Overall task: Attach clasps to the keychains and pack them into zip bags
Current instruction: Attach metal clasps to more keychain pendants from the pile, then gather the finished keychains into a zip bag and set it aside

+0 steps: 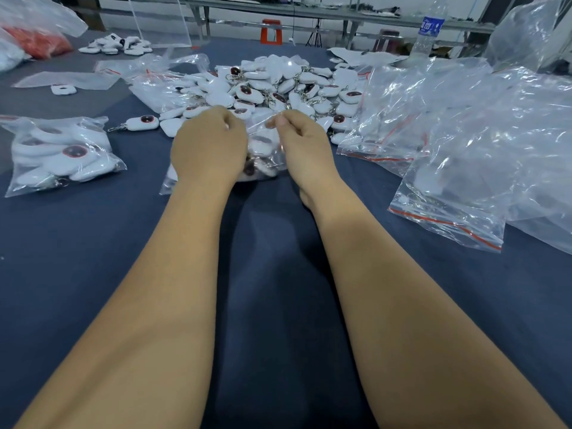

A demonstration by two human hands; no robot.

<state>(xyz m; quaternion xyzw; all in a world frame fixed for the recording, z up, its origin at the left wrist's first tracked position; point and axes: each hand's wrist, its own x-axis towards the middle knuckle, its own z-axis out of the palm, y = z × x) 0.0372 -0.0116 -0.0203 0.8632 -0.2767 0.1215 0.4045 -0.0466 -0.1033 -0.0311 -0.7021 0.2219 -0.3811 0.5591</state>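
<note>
A clear zip bag [261,150] holding several white keychains lies on the dark blue table in front of me. My left hand [207,144] pinches the bag's far edge on the left. On the right, my right hand [301,142] pinches that same edge. Behind the bag rises a heap of loose white keychains [278,85] with dark red ovals and metal clasps. One loose keychain [140,122] with a clasp lies to the left of the heap.
A filled zip bag [62,153] lies at the left. A stack of empty zip bags [448,168] with red strips covers the right side. A water bottle [428,32] stands at the back right. More bags and keychains [116,46] lie at the far left.
</note>
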